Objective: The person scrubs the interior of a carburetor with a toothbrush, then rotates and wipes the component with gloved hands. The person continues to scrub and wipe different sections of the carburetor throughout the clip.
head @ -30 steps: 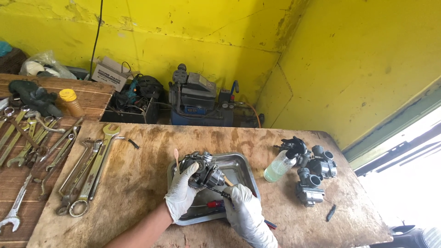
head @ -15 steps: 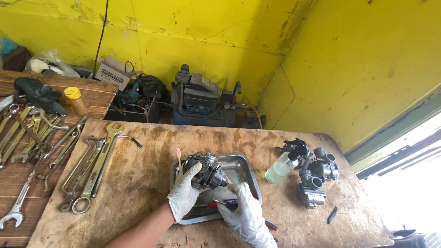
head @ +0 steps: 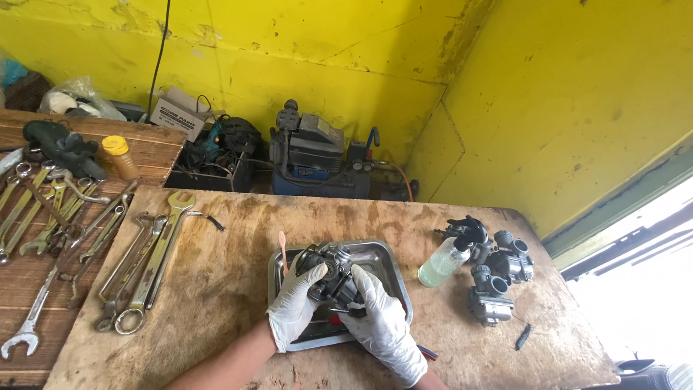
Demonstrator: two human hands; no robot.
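- Left hand (head: pixel 294 307), white glove, wraps the left side of a dark metal carburetor (head: pixel 328 274); fingers curl closed on its body.
- Right hand (head: pixel 382 325), also gloved, grips the carburetor's right and lower side, fingers closed around it; a small red part shows between the two hands, what it is can't be told.
- Carburetor is held just above a metal tray (head: pixel 386 263), over the tray's left half; whether it touches the tray floor can't be told.
- Tray sits near the 6 o'clock edge of the worn wooden surface (head: pixel 238 289).
- Thin stick with a pink tip (head: pixel 283 249) lies at the tray's 9 o'clock rim.
- Spray bottle (head: pixel 451 254) with clear greenish liquid and a black trigger stands at 3 o'clock from the tray, near it.
- Cluster of other carburetors (head: pixel 498 278) sits just beyond the bottle, further toward 3 o'clock.
- Small dark piece (head: pixel 522 336) lies at 4 o'clock, near the surface edge.
- Row of wrenches (head: pixel 144 267) lies at 9 o'clock, well apart from the tray.
- Blue air compressor (head: pixel 314 162) stands on the floor at 12 o'clock, against the yellow wall.
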